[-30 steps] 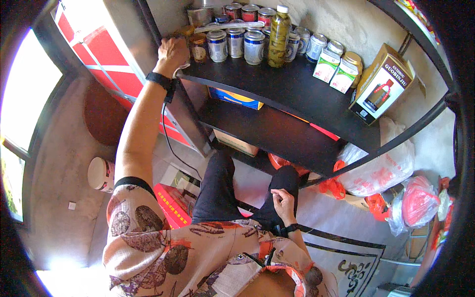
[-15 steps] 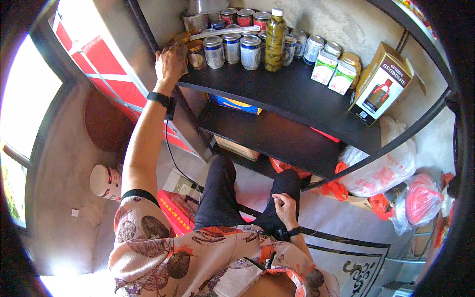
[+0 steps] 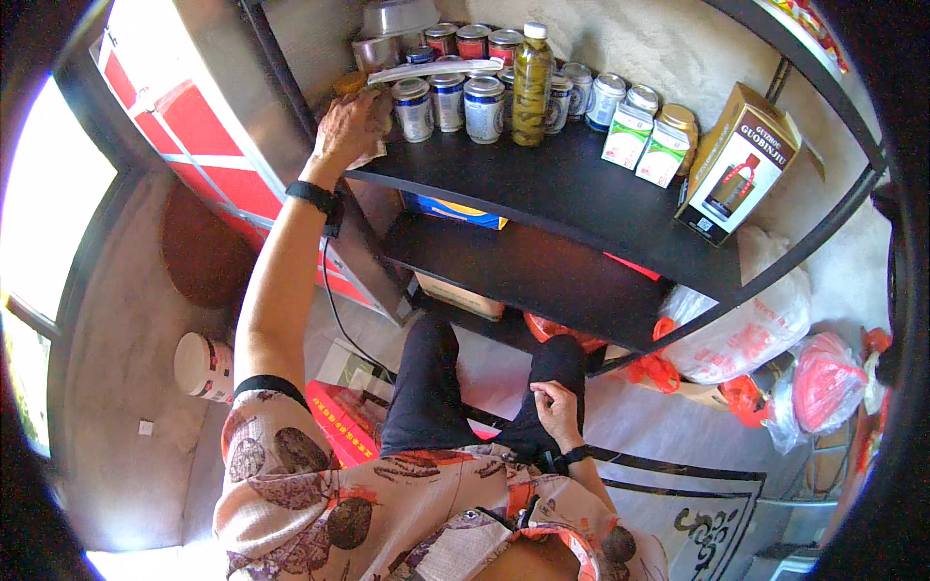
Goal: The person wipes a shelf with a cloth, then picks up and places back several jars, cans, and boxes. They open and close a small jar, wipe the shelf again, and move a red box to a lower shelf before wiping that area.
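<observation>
At the left end of the black shelf (image 3: 542,179), my left hand (image 3: 351,126) has its fingers wrapped round a small brown jar (image 3: 387,118), which it mostly hides. Behind the hand shows another jar's golden-brown lid (image 3: 351,81). Just to the right stand several silver-and-blue cans (image 3: 415,116) with a long white strip (image 3: 436,69) lying across the tops. A tall white-capped bottle (image 3: 532,92) full of green pieces stands beside them. My right hand (image 3: 559,413) rests on my right thigh, its fingers loosely curled in and nothing visible in them.
Two white-and-green cartons (image 3: 646,150), a gold-lidded jar (image 3: 678,118) and a tall bottle box (image 3: 741,169) stand on the right. Lower shelves (image 3: 504,266) lie underneath. Stuffed plastic bags (image 3: 746,320) crowd the right side. A red-and-white cabinet (image 3: 199,126) stands left.
My left hand has shifted right and slightly down from the shelf's left corner onto the small brown jar, now covering it. My right hand stays on the thigh.
</observation>
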The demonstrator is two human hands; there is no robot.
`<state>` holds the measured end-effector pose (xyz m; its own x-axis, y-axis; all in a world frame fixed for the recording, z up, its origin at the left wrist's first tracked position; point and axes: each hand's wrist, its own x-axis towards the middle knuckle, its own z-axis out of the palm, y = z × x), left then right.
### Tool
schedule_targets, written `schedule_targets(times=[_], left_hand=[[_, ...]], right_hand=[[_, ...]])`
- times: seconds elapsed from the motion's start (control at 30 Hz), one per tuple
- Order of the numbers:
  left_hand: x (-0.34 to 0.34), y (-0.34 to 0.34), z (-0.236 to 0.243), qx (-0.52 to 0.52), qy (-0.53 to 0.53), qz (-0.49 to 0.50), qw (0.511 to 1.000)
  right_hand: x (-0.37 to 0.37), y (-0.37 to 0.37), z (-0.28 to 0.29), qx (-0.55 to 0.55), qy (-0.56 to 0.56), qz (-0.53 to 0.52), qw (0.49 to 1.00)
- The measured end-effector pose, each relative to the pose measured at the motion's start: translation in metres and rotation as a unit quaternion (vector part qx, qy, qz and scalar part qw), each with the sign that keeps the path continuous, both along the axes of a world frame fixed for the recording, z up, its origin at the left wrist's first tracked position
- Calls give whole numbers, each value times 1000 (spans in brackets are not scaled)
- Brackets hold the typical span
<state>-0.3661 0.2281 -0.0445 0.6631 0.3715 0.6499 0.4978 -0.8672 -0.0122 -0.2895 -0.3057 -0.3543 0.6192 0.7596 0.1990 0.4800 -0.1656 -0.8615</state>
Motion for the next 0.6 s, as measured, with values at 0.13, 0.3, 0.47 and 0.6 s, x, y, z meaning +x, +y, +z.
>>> schedule_targets(times=[0.13, 0.3, 0.47, 0.6], left_hand=[[10, 10, 16, -80, 55, 6, 995], [15, 24, 20, -60, 114, 29, 991], [12, 18, 5, -42, 12, 18, 999], [4, 0, -2, -10, -72, -4, 997]], right_hand=[[1, -1, 1, -3, -2, -9, 1000], [2, -2, -1, -6, -2, -7, 1000], [3, -1, -4, -2, 4, -4, 1000], [3, 0, -5, 7, -7, -3, 1000]])
